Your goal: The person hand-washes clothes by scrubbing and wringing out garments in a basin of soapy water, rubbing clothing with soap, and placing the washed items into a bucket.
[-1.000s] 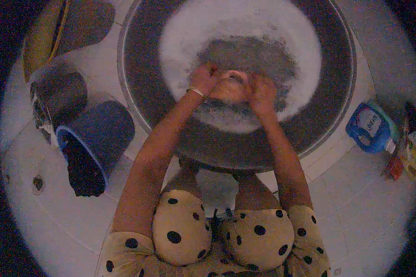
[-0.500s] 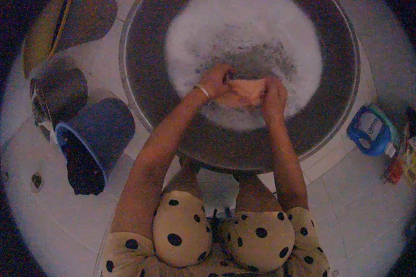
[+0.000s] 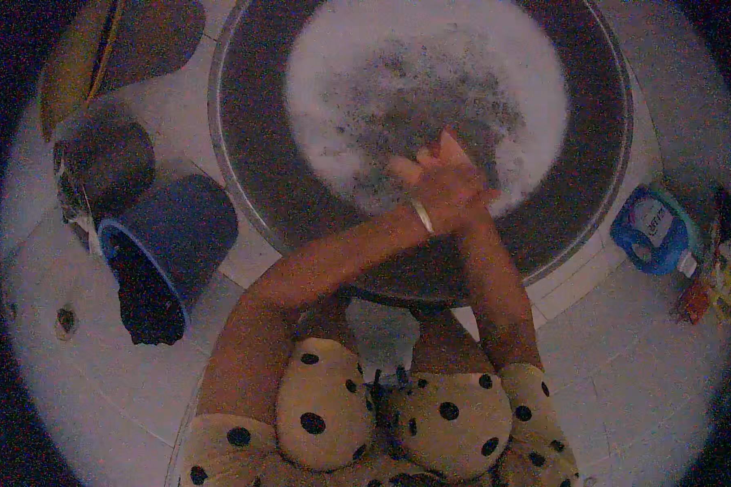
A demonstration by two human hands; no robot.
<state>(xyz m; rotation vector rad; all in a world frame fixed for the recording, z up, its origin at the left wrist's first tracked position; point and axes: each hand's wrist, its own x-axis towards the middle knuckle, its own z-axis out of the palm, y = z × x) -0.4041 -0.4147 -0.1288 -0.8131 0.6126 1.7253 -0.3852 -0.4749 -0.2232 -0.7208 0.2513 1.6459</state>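
Note:
A wide, dark round basin (image 3: pixel 260 105) holds water covered in white suds (image 3: pixel 325 65), with a dark patch in the middle. My left hand (image 3: pixel 443 183), below a pale bracelet (image 3: pixel 422 217), reaches across to the right. It lies over my right hand (image 3: pixel 479 195), and the two overlap at the near right part of the suds. A small bright orange patch (image 3: pixel 453 148) shows at the fingers; whether it is cloth or skin I cannot make out. The fingers are blurred and partly hide one another.
Left of the basin a blue bucket (image 3: pixel 195 235) lies tipped, dark fabric (image 3: pixel 150 304) at its mouth. Behind it are a dark metal pot (image 3: pixel 118 158) and a larger yellowish container (image 3: pixel 69 81). At right stand a blue detergent bottle (image 3: pixel 650 227) and colourful packets (image 3: pixel 711 292) on pale tiles.
Half a second ago both hands stretched an orange cloth between them, apart. Now my left hand has swung right over my right hand, and the spread cloth no longer shows.

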